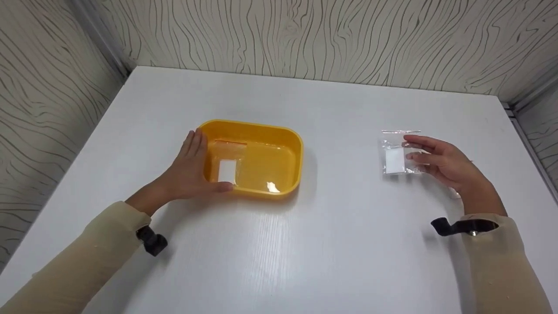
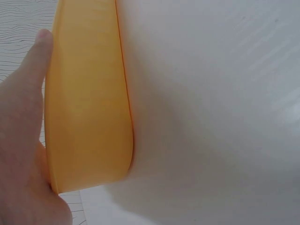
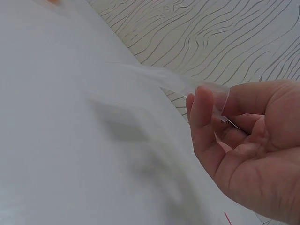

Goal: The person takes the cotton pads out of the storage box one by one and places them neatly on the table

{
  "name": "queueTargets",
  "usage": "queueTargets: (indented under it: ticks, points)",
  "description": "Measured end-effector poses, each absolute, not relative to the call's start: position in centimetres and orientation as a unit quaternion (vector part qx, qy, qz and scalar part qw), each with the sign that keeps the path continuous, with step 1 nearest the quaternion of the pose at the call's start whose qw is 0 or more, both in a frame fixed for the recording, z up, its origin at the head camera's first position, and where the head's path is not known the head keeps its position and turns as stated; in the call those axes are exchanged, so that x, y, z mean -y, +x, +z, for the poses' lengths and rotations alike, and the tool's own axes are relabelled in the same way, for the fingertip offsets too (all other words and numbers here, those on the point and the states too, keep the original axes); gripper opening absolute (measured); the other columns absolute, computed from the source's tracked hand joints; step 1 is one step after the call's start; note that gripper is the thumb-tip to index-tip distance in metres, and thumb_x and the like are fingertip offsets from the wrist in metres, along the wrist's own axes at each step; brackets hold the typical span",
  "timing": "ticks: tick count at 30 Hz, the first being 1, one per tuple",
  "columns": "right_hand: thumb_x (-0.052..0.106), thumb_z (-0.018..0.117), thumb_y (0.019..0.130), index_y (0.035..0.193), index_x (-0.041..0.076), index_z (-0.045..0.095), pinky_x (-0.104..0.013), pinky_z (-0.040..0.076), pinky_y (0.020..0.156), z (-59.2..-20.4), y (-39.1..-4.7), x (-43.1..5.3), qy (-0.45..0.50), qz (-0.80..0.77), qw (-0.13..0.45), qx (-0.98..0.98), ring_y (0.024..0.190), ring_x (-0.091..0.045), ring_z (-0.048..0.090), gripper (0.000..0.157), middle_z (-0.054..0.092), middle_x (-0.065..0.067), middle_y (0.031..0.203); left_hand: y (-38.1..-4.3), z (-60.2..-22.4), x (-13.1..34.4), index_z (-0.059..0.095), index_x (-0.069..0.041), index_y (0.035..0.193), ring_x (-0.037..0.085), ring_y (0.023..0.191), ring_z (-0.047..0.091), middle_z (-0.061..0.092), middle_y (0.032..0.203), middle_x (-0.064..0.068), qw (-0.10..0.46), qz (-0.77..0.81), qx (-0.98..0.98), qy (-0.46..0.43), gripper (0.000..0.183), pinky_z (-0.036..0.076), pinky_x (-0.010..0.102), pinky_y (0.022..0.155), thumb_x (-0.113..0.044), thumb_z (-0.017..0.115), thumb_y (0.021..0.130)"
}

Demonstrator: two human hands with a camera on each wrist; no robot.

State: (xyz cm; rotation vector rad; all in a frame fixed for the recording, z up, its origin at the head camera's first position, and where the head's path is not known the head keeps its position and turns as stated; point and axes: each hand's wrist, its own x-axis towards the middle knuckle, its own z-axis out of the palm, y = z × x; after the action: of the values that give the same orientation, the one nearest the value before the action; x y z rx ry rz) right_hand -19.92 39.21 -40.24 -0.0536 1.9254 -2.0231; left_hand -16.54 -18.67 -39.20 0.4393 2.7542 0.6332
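Observation:
My left hand (image 1: 185,168) lies against the left end of a yellow plastic container (image 1: 301,161), its fingers straight along the left side and its thumb at the front rim. Inside, at the left, lies a clear zip bag (image 1: 233,152) with a white rectangular piece (image 1: 227,171) in it. To the right of the container, my right hand (image 1: 449,163) pinches another clear zip bag (image 1: 387,144) at its right side. That bag holds a white rectangle (image 1: 395,160) and appears raised off the table in the right wrist view.
A white table (image 1: 270,244) carries everything, with wood-patterned panels (image 1: 305,39) behind and at the sides. Partly hidden under my right wrist, a small bit of clear plastic (image 1: 454,192) shows. Black camera mounts (image 1: 152,240) sit on both sleeves.

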Motion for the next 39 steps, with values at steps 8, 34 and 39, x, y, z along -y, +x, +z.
queueTargets:
  ticks: [8,34,39]
  points:
    - [-0.008,0.058,0.099,0.136,0.013,0.065,-0.019,0.056,0.076,-39.9,-19.4,-40.6,-0.02,-0.691,0.186,-0.699,0.095,-0.01,0.063,0.043,0.063,0.006,0.125,-16.7,-39.3,18.7,-0.015,0.006,0.157,0.037,0.153,-0.021,-0.021,0.166,0.021,0.138,0.214,-0.955,0.154,0.144,0.001,0.055,0.124,-0.078,0.069,0.076]
    - [0.022,0.056,0.106,0.155,0.001,0.036,-0.024,0.057,0.085,-39.4,-18.5,-40.2,0.007,-0.41,0.221,-0.885,0.104,-0.013,0.059,0.058,0.045,-0.019,0.142,-16.8,-39.5,18.8,-0.014,0.005,0.157,0.035,0.153,-0.023,-0.023,0.166,0.019,0.143,0.224,-0.953,0.148,0.144,0.0,0.056,0.124,-0.078,0.069,0.075]
    - [0.027,0.056,0.106,0.157,0.002,0.033,-0.023,0.055,0.084,-39.1,-18.3,-40.0,0.005,-0.387,0.227,-0.894,0.107,-0.016,0.061,0.061,0.042,-0.025,0.147,-16.8,-39.5,18.8,-0.015,0.004,0.157,0.035,0.153,-0.023,-0.023,0.166,0.019,0.142,0.224,-0.953,0.149,0.144,0.0,0.057,0.123,-0.079,0.069,0.075]
